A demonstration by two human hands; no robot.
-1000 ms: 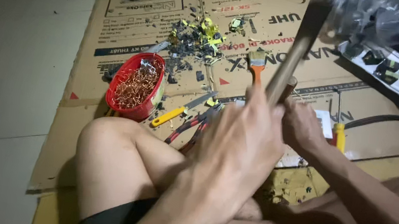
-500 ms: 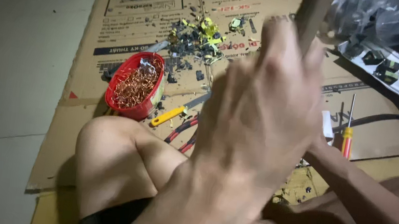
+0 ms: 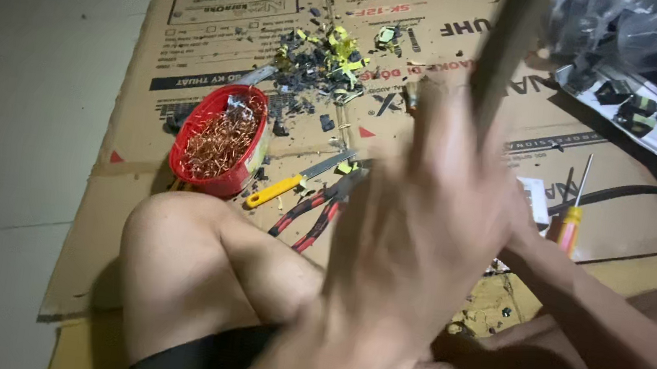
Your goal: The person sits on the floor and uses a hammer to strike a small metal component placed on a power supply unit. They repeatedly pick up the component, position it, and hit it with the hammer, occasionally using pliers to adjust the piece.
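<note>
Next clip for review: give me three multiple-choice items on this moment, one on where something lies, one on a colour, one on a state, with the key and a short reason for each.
1. Where does the red bowl of copper-coloured bits sit?
A. On the cardboard sheet, beyond the bent knee
B. On the bare floor, off the cardboard
C. On the person's lap

2. What colour are the handles of the pliers?
A. Blue
B. Red and black
C. Green

3. What is the left hand doing?
A. Lying flat on the cardboard
B. Resting on the knee
C. Raised and blurred, gripping a long dark handle

Key: 1 A, the bowl rests on the printed cardboard just past the knee. 2 B, the grips show red with black. 3 C, the hand is up in front of the camera with the handle rising from it.
</note>
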